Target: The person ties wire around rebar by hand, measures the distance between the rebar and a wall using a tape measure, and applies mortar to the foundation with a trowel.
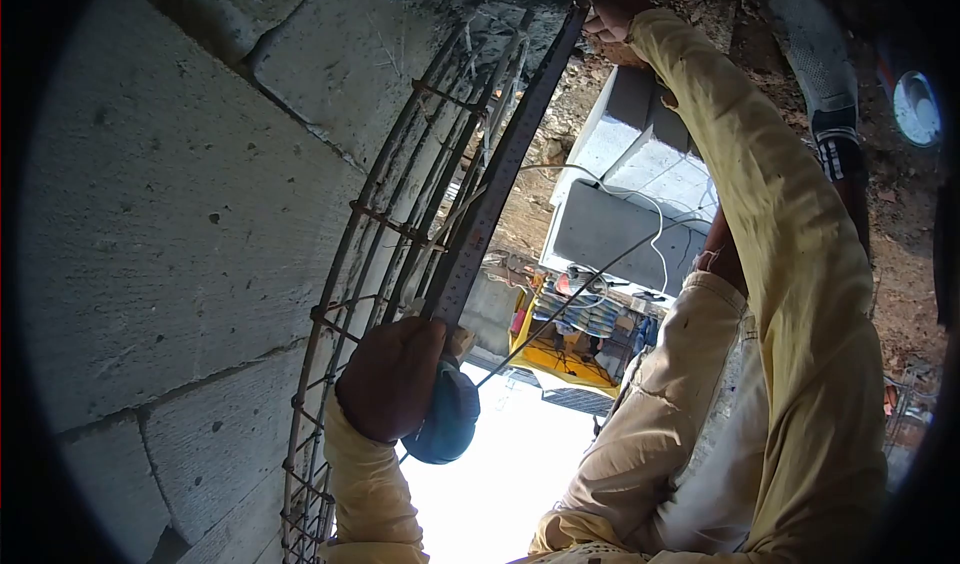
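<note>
My left hand (390, 379) is closed around a tape measure with a teal, rounded case (447, 419). Its dark blade (490, 199), with markings along it, stretches from there to the top of the view. At that far end my right hand (615, 24) has its fingers bent against the blade's edge, partly in shadow. Alongside the blade runs a cage of rusty steel reinforcing bars (385, 219) with cross ties. Both arms wear yellowish sleeves.
A wall of large grey blocks (200, 194) fills the left. More pale blocks (640, 154) are stacked on rubbly soil, with a white cable (655, 234) across them. Trousered legs (650, 384) and a grey shoe (815, 39) are at right. A yellow container (565, 359) stands further back.
</note>
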